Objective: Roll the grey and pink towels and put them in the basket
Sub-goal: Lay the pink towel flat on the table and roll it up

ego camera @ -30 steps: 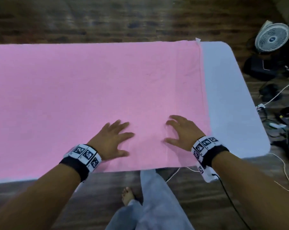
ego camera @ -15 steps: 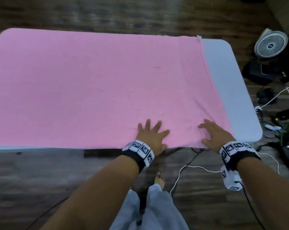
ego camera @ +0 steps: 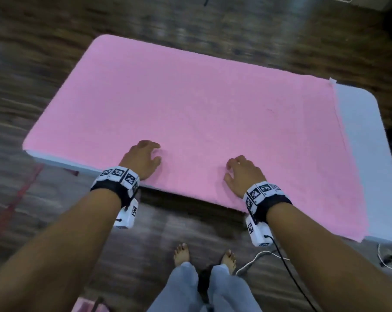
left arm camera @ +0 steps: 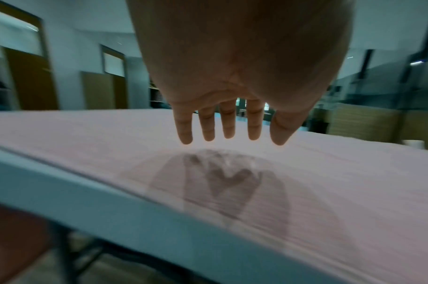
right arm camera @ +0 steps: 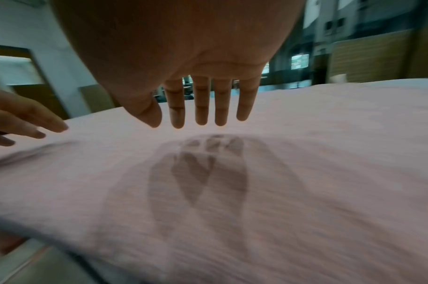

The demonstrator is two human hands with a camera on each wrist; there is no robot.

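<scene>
A pink towel (ego camera: 201,113) lies spread flat over most of a white table (ego camera: 359,131). My left hand (ego camera: 145,157) is over the towel's near edge toward the left, and my right hand (ego camera: 240,172) is further right on the same edge. In the left wrist view the fingers (left arm camera: 228,124) point down, relaxed and spread, with the tips just above the towel (left arm camera: 329,182). The right wrist view shows the same for the right fingers (right arm camera: 201,107) over the towel (right arm camera: 305,153). Neither hand holds anything. No grey towel or basket is in view.
A bare strip of the table shows at the right end, past the towel. Dark wooden floor surrounds it. My bare feet (ego camera: 181,253) stand close to the near edge. Cables (ego camera: 287,264) trail on the floor at the right.
Both hands have moved left along the towel's near edge, and the view has swung left. The fingers, pressed flat before, are now lifted and slightly bent.
</scene>
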